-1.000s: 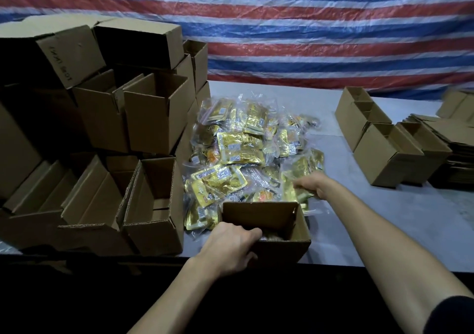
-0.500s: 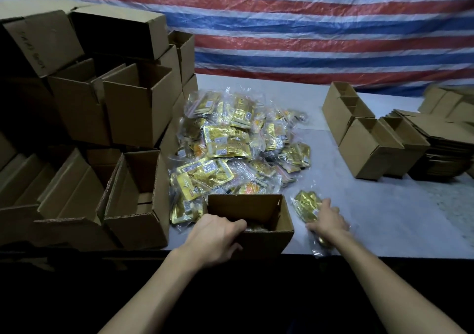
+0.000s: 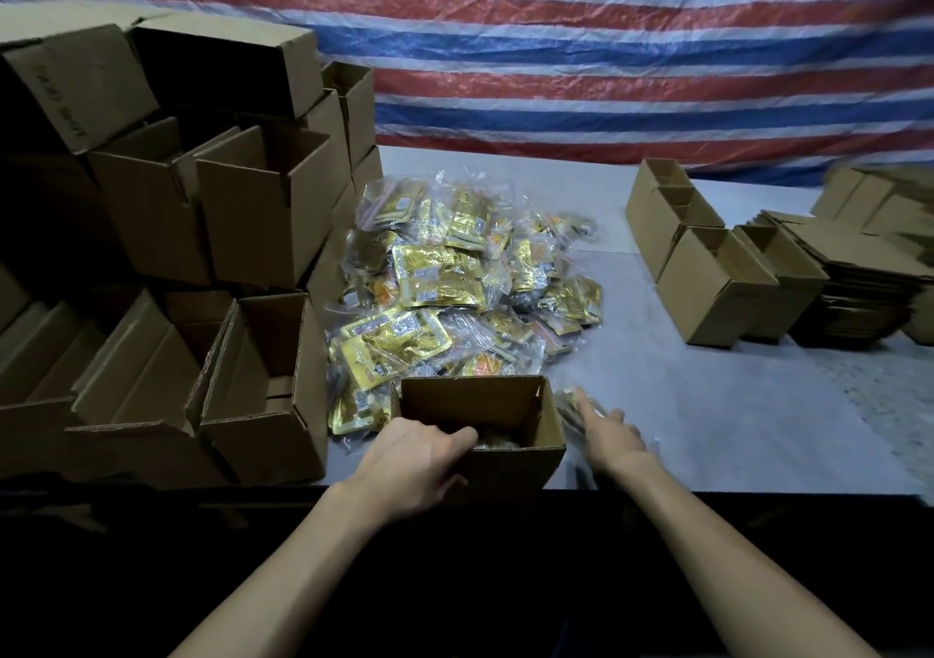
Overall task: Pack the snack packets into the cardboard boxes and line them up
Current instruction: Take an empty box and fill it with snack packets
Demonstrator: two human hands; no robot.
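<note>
Gripping the near rim of the open box [image 3: 548, 435], the left hand [image 3: 419, 455] has its fingers curled over the cardboard edge and down into the box, with the back of the hand facing up. That box stands upright at the front edge of the grey table [image 3: 707, 404], its flaps up and its mouth open; something golden shows dimly at the bottom, too dark to make out clearly. Just beside the box's right wall, the right hand [image 3: 609, 437] lies low over a snack packet [image 3: 568, 404], its index finger stretched forward along the top of the wrapper and clear plastic showing at the hand's far side. The fingers look fairly straight, but the hand is blurred (and the thumb is hidden), so I cannot tell whether it is pinching the packet or only resting on it. Behind the box, touching its far wall, spreads the heap of snack packets [image 3: 445, 293], gold pouches in clear wrap piled loosely toward the middle of the table. To the left, stacked boxes [image 3: 252, 202] rise in tilted tiers, most of them lying with open mouths. On the right, well apart from the hands, a row of boxes [image 3: 707, 283] stands with open tops, and flattened cardboard [image 3: 859, 293] is stacked just beside it. A striped tarp [image 3: 606, 76] in red, white and blue hangs behind the table.
</note>
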